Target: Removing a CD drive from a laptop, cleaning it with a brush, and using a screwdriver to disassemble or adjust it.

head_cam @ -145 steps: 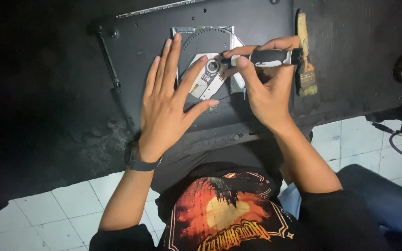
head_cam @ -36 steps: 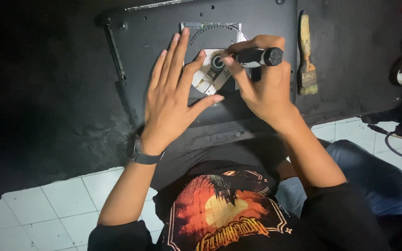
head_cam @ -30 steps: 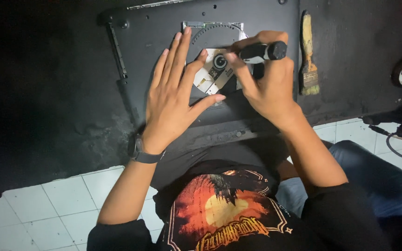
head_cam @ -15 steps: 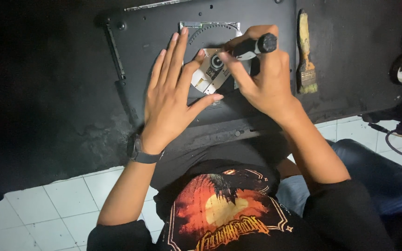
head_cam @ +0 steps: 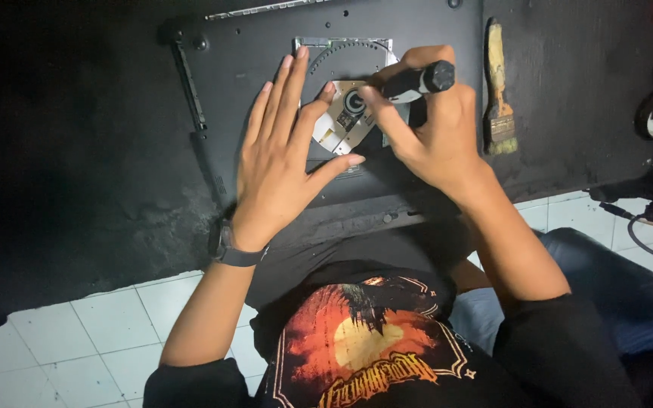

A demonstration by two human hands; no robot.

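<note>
In right hand [head_cam: 440, 136] grip: screwdriver [head_cam: 417, 81]

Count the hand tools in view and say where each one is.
2. A black-handled screwdriver is in the right hand, over the disc drive. A paintbrush lies right of it. Others may sit hidden in the dark.

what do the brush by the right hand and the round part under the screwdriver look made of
Brush: apparently a worn wooden handle, tan and scuffed, with pale bristles. Round part: likely bare metal, silvery with a dull sheen. Screwdriver handle: probably black plastic or rubber, matte.
</note>
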